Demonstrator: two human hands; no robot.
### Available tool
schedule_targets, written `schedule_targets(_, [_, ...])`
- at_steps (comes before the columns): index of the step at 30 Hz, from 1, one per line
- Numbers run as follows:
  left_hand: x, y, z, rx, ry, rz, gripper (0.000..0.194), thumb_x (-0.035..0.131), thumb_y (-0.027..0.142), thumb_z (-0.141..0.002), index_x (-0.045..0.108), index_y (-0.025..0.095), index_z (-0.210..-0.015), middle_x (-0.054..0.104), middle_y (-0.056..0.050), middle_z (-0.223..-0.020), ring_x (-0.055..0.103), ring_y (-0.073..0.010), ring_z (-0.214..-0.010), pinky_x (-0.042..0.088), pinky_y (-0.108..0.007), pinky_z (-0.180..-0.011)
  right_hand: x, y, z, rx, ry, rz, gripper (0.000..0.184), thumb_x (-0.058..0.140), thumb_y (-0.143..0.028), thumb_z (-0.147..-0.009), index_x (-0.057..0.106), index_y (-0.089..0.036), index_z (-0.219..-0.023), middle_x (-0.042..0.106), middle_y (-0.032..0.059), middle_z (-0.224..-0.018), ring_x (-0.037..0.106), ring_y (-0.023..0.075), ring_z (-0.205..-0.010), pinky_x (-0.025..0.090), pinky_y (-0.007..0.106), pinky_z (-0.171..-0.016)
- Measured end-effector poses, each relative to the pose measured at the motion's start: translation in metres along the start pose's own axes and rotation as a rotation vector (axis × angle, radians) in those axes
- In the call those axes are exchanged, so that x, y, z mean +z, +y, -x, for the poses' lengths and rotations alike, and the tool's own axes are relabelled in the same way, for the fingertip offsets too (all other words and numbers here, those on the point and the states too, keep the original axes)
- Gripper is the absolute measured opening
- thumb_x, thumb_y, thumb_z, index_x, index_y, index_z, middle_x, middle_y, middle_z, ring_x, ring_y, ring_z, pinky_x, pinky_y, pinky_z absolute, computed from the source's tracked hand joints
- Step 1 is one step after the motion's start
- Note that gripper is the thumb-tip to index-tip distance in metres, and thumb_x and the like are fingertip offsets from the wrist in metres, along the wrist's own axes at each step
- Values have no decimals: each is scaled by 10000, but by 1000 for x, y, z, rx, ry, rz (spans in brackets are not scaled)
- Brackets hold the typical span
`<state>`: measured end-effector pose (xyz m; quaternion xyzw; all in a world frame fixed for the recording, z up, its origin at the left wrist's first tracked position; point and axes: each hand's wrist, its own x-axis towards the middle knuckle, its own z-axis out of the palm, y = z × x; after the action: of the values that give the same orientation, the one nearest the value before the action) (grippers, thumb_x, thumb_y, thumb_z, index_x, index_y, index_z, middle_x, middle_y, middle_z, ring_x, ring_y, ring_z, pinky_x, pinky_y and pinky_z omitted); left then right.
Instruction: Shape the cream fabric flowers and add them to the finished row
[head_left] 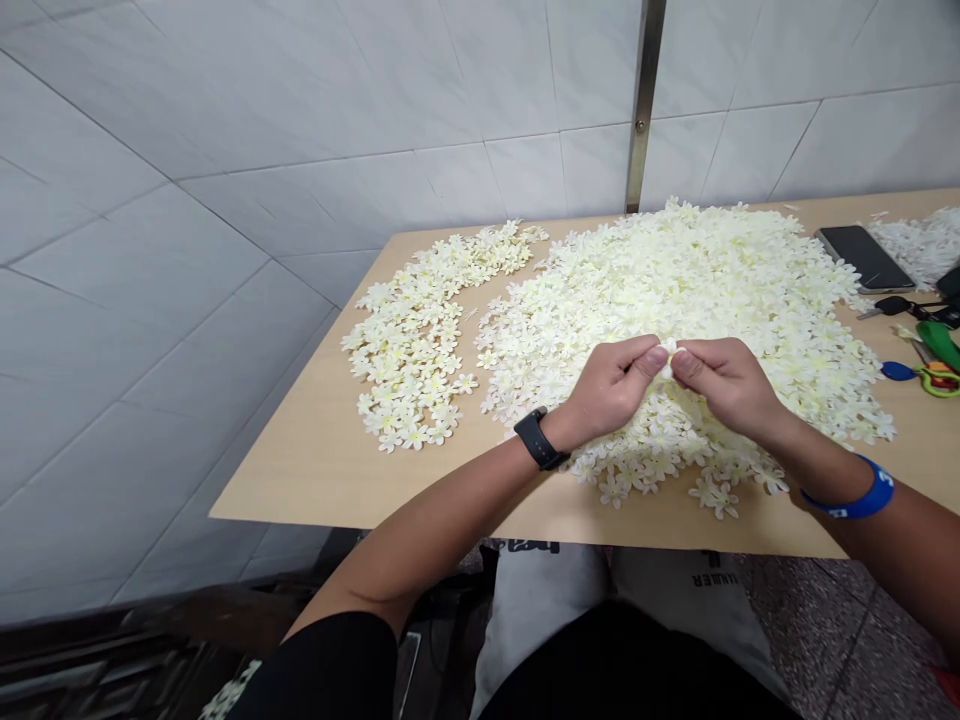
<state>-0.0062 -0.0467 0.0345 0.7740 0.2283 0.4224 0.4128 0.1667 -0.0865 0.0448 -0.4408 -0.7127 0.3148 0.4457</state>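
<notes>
Grip: the left hand [607, 385] and right hand [731, 385] meet at the thumbs in a narrow pinch, both holding one small white artificial flower [667, 358] between them; the fingers curl under and hide most of it.
Held flower: it sits in the air just above the pile, crumpled or folded between the thumb tips, its exact shape hidden.
Wrists: a black smartwatch [538, 438] is on the left wrist, and a blue wristband [847, 495] with white print, too small to read in full, is on the right.
Under the hands: a large heap of cream-white artificial flowers [675, 290] with pale yellow centres spreads directly beneath both hands and almost touches them.
Left of the heap: a smaller, separate drift of the same flowers [412, 335] lies just beside it.
Table: a light wood tabletop [300, 470] bears everything and butts against the wall.
Far right of the table: a black smartphone [866, 258] lies face up beside a further white flower heap [919, 245]; near them are a black key fob [892, 305] and scissors with green and yellow handles [930, 378].
Wall: large white tiles [225, 130] with a vertical metal strip [643, 100].
Below the table: a pale grey bag [697, 600] has black lettering, upside down, that looks like "HAULER"; the speckled terrazzo floor [832, 630] shows to its right.
</notes>
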Motion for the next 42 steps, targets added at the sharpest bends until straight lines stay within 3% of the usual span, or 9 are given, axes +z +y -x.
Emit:
schedule_targets(4, [11,-4,2,-10,106,-12,589,414,660,-1016,339,200,-655,357,27,-597,325,-113,-569,291,-297,-557,5,-1,-1,79,74,-87,647,570,-713,-916,392,-213,-546,340,-32,-526,287,108,-508,228,307,-497])
schedule_targets(17, [21,-9,-4,-32,225,-28,608,392,681,-1014,348,199,-646,372,25,-581,352,-117,-567,283,-306,-549,10,-4,-4,73,184,-47,663,577,-741,-894,390,-212,-542,352,-27,-527,297,111,-508,224,300,-495])
schedule_targets(24, [22,-10,-3,-58,221,-6,603,399,671,-1017,357,197,-648,388,25,-583,358,-114,-566,279,-306,-549,13,-2,-2,61,194,-30,666,568,-737,-901,385,-212,-534,351,-25,-512,299,112,-503,225,302,-490])
schedule_targets(28, [23,-10,-5,-47,214,5,601,408,666,-1016,359,195,-647,389,25,-591,358,-112,-572,283,-305,-553,12,-3,-5,41,262,23,654,554,-727,-916,393,-212,-546,354,-24,-519,308,114,-508,231,303,-496])
schedule_targets(30, [23,-9,-4,-77,246,-2,607,398,676,-1014,355,195,-646,385,24,-591,354,-114,-574,274,-303,-550,11,-2,-5,30,225,53,668,540,-739,-915,380,-212,-536,347,-24,-507,310,113,-497,226,303,-493])
schedule_targets(33, [23,-7,-2,-91,209,8,596,409,658,-1020,367,194,-649,394,25,-590,351,-110,-571,280,-299,-546,13,-1,-5,46,263,49,652,534,-756,-907,446,-210,-562,386,-21,-516,344,118,-500,254,297,-491])
schedule_targets(42, [24,-8,-6,-61,270,10,600,406,667,-1016,397,193,-649,404,23,-592,379,-114,-578,318,-302,-546,19,-2,-5,32,310,65,621,505,-714,-950,405,-222,-583,377,-19,-526,344,126,-507,246,304,-492])
